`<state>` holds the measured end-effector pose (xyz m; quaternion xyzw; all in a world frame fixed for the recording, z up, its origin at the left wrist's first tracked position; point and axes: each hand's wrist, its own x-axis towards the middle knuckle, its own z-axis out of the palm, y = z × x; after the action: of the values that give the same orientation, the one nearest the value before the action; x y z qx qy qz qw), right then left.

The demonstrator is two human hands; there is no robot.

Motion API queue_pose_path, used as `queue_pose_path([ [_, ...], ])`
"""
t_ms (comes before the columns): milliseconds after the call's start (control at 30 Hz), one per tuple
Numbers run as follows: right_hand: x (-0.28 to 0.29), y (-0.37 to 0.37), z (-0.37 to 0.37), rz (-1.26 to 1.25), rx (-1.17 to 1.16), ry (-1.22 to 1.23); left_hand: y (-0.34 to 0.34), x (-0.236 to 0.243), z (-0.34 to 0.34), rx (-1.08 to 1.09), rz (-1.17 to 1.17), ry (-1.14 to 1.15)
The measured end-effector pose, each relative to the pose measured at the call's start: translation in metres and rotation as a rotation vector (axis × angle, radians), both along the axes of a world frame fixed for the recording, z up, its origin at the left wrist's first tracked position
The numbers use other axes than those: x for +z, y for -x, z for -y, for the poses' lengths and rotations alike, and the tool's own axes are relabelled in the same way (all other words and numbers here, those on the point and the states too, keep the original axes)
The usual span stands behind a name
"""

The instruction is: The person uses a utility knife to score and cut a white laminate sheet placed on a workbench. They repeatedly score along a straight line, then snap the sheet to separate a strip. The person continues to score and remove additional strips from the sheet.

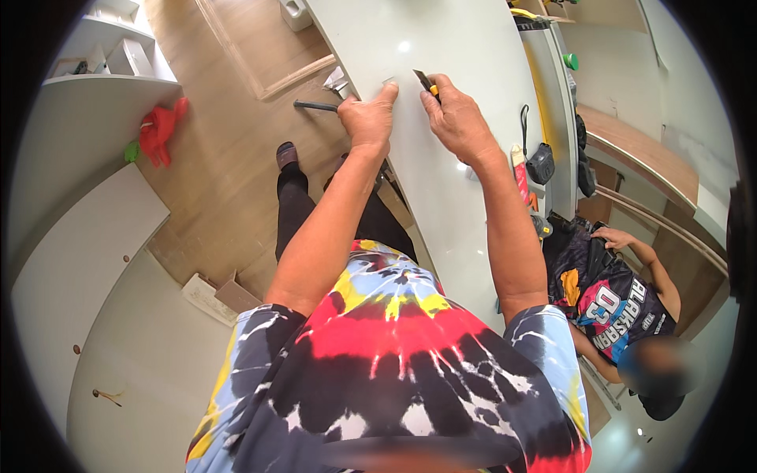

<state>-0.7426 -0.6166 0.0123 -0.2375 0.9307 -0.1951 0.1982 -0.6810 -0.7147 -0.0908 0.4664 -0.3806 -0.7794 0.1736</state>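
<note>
My right hand is wrapped around a black and yellow utility knife, its blade pointing up and left over the white panel. Just left of it, my left hand is closed at the panel's edge. A dark rod-like piece sticks out leftward from that hand; the rest of it is hidden by the fingers. At the left thumb's tip there is a small thin light piece on the panel, too small to make out.
On the panel's right side lie a dark tape measure with a strap and a red and white tool. Another person is close by at right. White cabinet panels stand at left. A wooden frame lies on the floor.
</note>
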Motion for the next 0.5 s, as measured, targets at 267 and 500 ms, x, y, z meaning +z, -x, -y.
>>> queue_pose_path([
  [267,-0.006,0.023,0.002,-0.282,0.408,-0.184,-0.002,-0.005,-0.002,0.011,0.039,0.120],
  [500,-0.010,0.052,0.008,-0.564,0.813,-0.180,-0.006,-0.002,0.000,-0.043,0.025,0.120],
])
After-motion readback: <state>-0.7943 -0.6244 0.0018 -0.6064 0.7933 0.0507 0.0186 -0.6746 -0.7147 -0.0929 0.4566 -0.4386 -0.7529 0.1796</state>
